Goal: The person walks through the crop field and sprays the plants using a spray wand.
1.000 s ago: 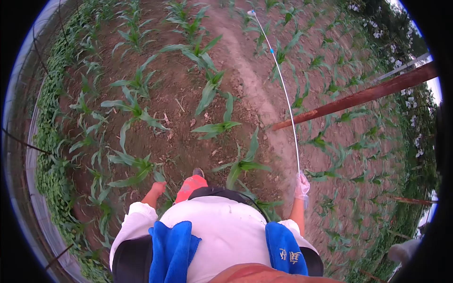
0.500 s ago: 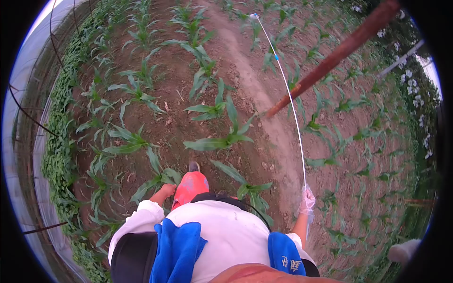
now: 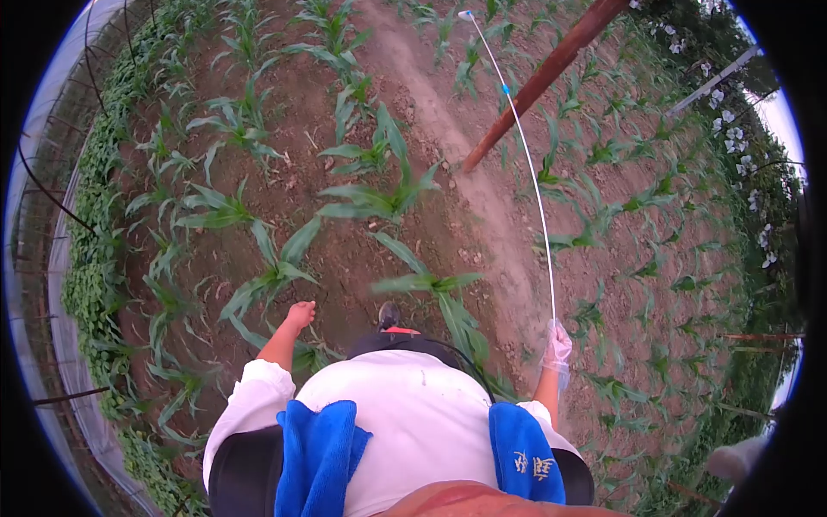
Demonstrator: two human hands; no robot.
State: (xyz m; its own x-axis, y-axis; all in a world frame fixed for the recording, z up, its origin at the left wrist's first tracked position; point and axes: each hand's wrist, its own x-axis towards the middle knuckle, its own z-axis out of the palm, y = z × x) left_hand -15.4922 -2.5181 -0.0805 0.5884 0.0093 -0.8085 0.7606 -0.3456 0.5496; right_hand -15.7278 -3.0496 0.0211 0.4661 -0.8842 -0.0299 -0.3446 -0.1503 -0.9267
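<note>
A clear plastic glove covers my right hand (image 3: pixel 558 343), which is closed round the lower end of a long thin white pole (image 3: pixel 536 185). The pole slants up and away over the plants, with a blue band partway and a small white tip at its far end. My left hand (image 3: pixel 301 315) is bare and held out above the soil at the lower left, beside a young leafy plant (image 3: pixel 274 271). Its fingers look curled, and anything inside them is too small to make out.
A reddish-brown wooden post (image 3: pixel 543 84) rises from a dirt path (image 3: pixel 431 103) ahead. Rows of young plants line both sides. Plastic sheeting (image 3: pixel 73 345) on thin hoops runs along the left, white-flowered bushes (image 3: pixel 735 138) along the right. A shoe (image 3: pixel 389 315) shows below.
The plants and post have shifted in view as I move along. My left hand has swung forward, and the red-covered leg is now mostly out of sight. The pole stays in my right hand.
</note>
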